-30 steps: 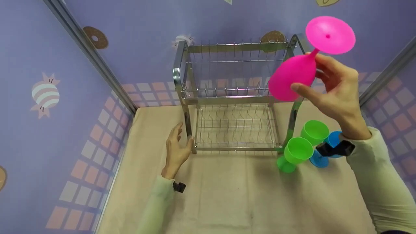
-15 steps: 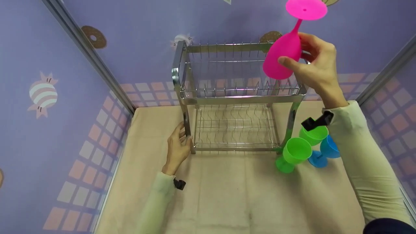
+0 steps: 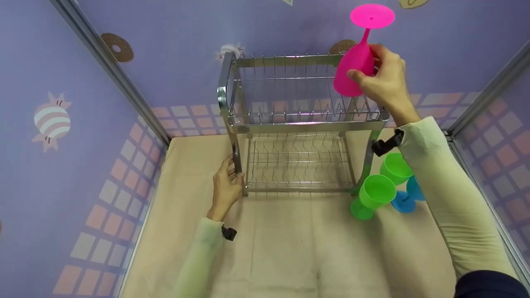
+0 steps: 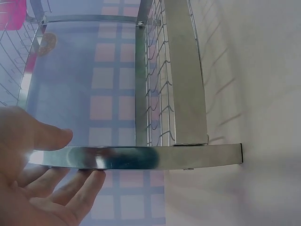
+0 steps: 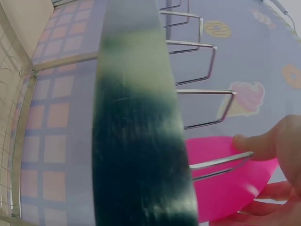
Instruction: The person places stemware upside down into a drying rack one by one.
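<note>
With the rack as clock centre in the head view, your right hand lies at two o'clock and the pink goblet between one and two, inverted at the right end of the upper tier. Right fingers: gripping the bowl, thumb on the near side. Left hand: at eight o'clock, fingers wrapped about the front leg, thumb and fingertips on opposite sides. A low pass from here could catch the bowl on a wire prong, which crosses in front of it in the right wrist view; whether they touch cannot be told. Such a snag might twist the goblet from your grip, and a slack left hold might let the rack skid on the surface. Your right sleeve, if lowered, might knock the blue cup it partly hides at four o'clock, beside two green cups. Appearance of the goblet: smooth, bright pink, with a deep rounded bowl, thin stem and broad disc foot, tilted between twelve and one; its mouth is out of sight.
</note>
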Motion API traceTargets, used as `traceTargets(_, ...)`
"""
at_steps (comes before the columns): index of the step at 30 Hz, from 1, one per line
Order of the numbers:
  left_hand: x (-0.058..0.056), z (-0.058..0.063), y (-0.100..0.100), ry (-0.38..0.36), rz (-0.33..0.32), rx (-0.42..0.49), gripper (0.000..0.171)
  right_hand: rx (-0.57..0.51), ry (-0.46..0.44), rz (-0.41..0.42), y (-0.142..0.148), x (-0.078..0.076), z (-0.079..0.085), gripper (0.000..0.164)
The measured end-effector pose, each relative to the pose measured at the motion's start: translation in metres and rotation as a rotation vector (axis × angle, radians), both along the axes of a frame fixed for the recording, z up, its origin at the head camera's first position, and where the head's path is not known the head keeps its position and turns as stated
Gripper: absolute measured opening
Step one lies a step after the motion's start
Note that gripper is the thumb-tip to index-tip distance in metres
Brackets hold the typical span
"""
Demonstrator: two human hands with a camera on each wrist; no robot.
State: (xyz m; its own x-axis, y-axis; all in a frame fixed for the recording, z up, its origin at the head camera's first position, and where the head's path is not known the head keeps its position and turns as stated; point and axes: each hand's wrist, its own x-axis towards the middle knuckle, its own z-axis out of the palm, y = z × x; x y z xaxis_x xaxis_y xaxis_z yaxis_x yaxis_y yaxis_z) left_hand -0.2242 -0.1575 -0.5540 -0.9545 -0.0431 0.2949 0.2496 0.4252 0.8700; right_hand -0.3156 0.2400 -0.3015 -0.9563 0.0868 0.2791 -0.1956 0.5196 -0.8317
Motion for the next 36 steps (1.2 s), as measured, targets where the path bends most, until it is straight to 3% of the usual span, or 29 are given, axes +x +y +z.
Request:
traceTargets(9, 0.0, -0.005, 0.0, 0.009, 0.028, -0.008, 0.066, 0.1, -0.036, -0.063, -0.005, -0.008, -0.006, 0.067)
traceTargets(23, -0.001, -0.007, -0.001, 0.028, 0.023, -0.015, 0.061, 0.151, -0.102, -0.034, -0.003, -0.017, -0.008, 0.073)
traceTargets(36, -0.006, -0.012, -0.003, 0.069, 0.064, -0.012, 0.049, 0.193, -0.086, -0.026, -0.006, -0.004, 0.002, 0.069)
